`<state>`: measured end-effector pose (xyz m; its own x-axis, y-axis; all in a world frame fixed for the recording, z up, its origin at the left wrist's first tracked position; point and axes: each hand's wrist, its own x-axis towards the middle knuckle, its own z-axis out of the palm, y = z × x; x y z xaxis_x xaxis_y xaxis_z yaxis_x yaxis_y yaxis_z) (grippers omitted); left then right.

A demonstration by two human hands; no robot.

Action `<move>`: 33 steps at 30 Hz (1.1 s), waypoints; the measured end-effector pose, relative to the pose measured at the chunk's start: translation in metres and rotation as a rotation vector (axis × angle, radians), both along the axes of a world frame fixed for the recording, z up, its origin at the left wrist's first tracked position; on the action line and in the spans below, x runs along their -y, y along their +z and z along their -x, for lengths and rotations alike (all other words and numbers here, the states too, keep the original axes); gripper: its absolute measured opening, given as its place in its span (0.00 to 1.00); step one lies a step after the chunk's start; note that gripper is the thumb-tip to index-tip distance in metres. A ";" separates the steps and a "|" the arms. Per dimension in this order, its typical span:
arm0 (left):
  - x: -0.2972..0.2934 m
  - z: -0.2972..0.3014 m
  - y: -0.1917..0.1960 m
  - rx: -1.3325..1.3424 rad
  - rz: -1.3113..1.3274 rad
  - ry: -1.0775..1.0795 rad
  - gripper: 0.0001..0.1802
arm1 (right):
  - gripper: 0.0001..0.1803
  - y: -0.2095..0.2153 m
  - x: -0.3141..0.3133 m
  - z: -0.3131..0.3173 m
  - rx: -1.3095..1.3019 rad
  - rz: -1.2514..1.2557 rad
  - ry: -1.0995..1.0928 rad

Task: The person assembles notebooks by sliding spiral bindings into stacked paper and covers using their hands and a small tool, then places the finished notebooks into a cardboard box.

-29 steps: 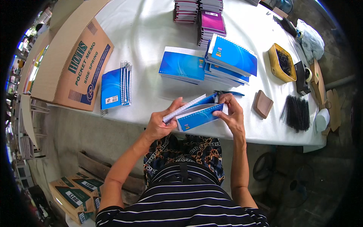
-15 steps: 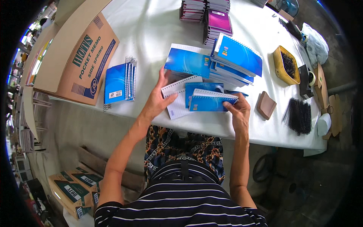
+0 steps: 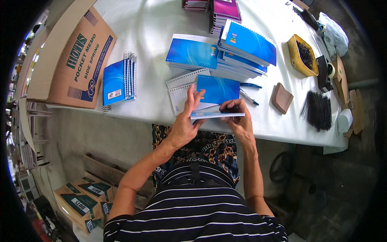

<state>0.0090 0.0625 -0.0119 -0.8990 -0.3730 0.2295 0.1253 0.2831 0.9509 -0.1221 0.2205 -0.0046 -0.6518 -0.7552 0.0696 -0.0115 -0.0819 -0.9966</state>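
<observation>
My left hand (image 3: 186,123) and my right hand (image 3: 240,119) grip opposite ends of a thin memo pad (image 3: 217,115), tilted so that mostly its edge shows. It is above the table's front edge. Just beyond it lies a blue punched cover (image 3: 221,89), partly over white punched sheets (image 3: 177,94). Two pens, an upper pen (image 3: 250,85) and a lower pen (image 3: 249,97), rest at the cover's right end. Farther back are a blue-covered pad stack (image 3: 191,52) and a taller blue pad stack (image 3: 252,42) with punched edges.
A carton (image 3: 80,60) and several spiral-bound blue notebooks (image 3: 115,82) stand at left. Purple notebooks (image 3: 225,10) are stacked at the back. To the right are a brown block (image 3: 282,98), black wire spirals (image 3: 317,111), a yellow tub (image 3: 301,56) of dark coils and a tape dispenser (image 3: 325,74).
Both hands have come closer together and toward me. The pad, earlier only in my right hand, is now tilted edge-on between both hands. My left hand has left the white sheets.
</observation>
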 end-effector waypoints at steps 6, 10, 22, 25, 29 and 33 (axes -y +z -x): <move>0.014 -0.002 0.002 0.055 0.177 0.047 0.59 | 0.13 0.008 -0.002 0.005 -0.143 -0.189 -0.010; 0.044 0.007 0.007 0.080 0.173 0.011 0.59 | 0.13 0.006 0.014 0.002 -0.195 -0.223 -0.090; 0.019 -0.004 0.010 -0.196 -0.188 0.003 0.56 | 0.20 -0.008 0.032 -0.017 -0.083 0.077 -0.086; 0.023 -0.007 0.014 -0.184 -0.202 -0.035 0.56 | 0.19 -0.006 0.031 -0.017 -0.066 0.021 -0.087; 0.020 -0.009 0.009 -0.198 -0.067 0.121 0.53 | 0.18 -0.009 0.030 -0.012 -0.182 -0.031 -0.049; 0.004 0.013 0.058 -0.079 0.930 0.143 0.51 | 0.17 -0.009 0.027 -0.011 -0.102 -0.008 -0.069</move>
